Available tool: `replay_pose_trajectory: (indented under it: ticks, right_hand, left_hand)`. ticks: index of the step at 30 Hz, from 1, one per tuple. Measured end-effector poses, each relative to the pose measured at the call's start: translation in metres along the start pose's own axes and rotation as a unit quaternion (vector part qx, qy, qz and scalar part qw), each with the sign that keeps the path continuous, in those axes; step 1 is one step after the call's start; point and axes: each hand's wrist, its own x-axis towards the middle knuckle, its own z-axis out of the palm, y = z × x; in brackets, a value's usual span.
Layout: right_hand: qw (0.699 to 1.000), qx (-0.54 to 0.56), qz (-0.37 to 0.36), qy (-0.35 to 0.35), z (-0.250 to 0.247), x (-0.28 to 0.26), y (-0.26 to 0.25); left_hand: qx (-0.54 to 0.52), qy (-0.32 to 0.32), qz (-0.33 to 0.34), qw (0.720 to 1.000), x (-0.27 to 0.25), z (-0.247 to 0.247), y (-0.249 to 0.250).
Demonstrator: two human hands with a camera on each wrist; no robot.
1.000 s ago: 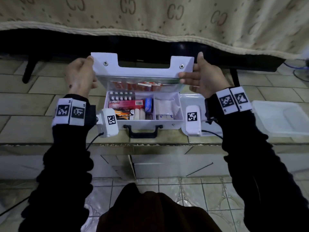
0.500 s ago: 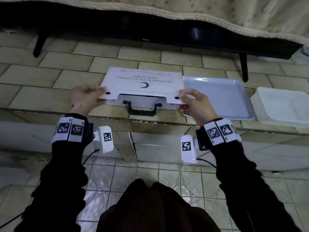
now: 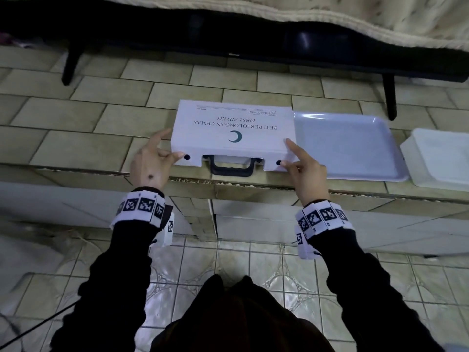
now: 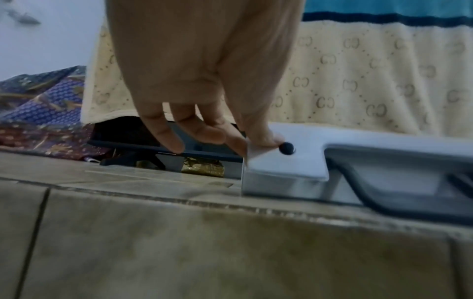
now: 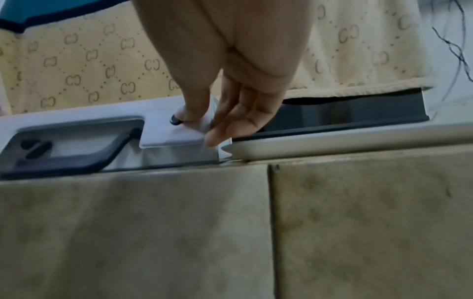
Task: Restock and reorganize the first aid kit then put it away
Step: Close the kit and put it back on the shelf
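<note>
The white first aid kit (image 3: 232, 128) lies shut on the tiled ledge, its black handle (image 3: 232, 167) facing me. My left hand (image 3: 167, 148) is at the kit's front left corner, where its thumb presses the lid flap beside a black stud (image 4: 286, 148) and its fingers (image 4: 169, 137) hang down the side. At the front right corner my right hand (image 3: 288, 153) presses its thumb next to the other stud (image 5: 175, 121), and its forefinger lies straight along the kit's right edge. The contents are hidden under the lid.
A white tray (image 3: 355, 148) touches the kit's right side, with a white plastic tub (image 3: 439, 158) beyond it. A black screen on legs (image 3: 68, 67) stands behind, under a draped cream cloth (image 3: 380, 19). The ledge's front edge (image 3: 88, 171) drops to a tiled floor.
The lid, held upright a second ago, has swung down over the kit. Both hands came with it to the front corners and now press the flap flat.
</note>
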Motion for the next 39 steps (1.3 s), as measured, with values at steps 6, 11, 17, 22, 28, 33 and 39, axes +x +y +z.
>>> replay_pose_trajectory:
  ticks: [6,11,17,22,28,33,39]
  right_hand:
    - [0.991,-0.095,-0.048,0.078,0.004,0.004,-0.004]
    - [0.995,-0.051,-0.065,0.049,0.004,0.008,-0.003]
    - [0.998,-0.026,-0.031,0.037,0.004,0.013,-0.012]
    - [0.999,-0.014,-0.022,0.027,0.004,0.014,-0.01]
    - [0.999,-0.033,-0.024,0.02,0.005,0.02,-0.009]
    - [0.995,-0.066,-0.064,0.048,0.011,0.021,-0.003]
    - [0.996,-0.029,-0.054,0.067,0.014,0.017,-0.001]
  left_hand:
    - [0.062,0.031,0.053,0.996,0.003,0.003,-0.005]
    - [0.027,0.027,0.08,0.996,0.002,0.006,-0.001]
    - [-0.003,-0.019,0.103,0.994,0.005,0.013,0.004]
    - [-0.031,-0.012,0.094,0.995,0.007,0.015,0.002]
    - [-0.066,0.029,0.076,0.994,0.011,0.023,-0.003]
    - [-0.093,0.056,0.083,0.991,0.007,0.03,-0.008]
    - [-0.093,0.044,0.092,0.99,0.005,0.029,-0.009]
